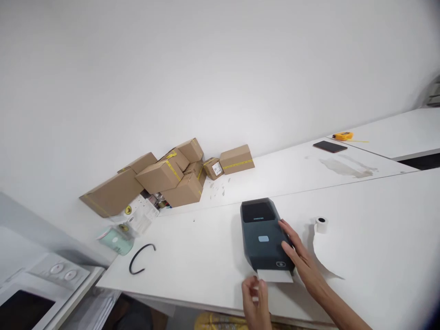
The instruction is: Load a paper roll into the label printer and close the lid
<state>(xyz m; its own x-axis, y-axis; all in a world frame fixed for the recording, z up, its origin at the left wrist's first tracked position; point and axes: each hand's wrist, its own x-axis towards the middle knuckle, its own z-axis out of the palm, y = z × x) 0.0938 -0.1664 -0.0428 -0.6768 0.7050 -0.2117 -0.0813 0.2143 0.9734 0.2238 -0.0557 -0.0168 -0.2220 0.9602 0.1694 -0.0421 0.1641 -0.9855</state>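
Observation:
A dark blue-grey label printer (263, 252) lies on the white table, with a glossy black panel at its far end and a pale blue button in the middle. From its near end sticks a white paper strip (275, 276). My left hand (256, 300) is closed, thumb and curled fingers at the strip's left corner; the fingertips partly hide the contact. Along the printer's right side rests my right hand (302, 261), fingers stretched out and apart, touching the casing. Right of that hand stands a small white paper roll (321, 224), its loose tail curving toward me.
Cardboard boxes (160, 176) are piled at the back left against the wall. A curved black strip (137, 261) and a mint-green pouch (118, 241) lie at left. A phone (330, 146) and a yellow tape measure (343, 136) lie back right. A white appliance (37, 293) adjoins the table's left end.

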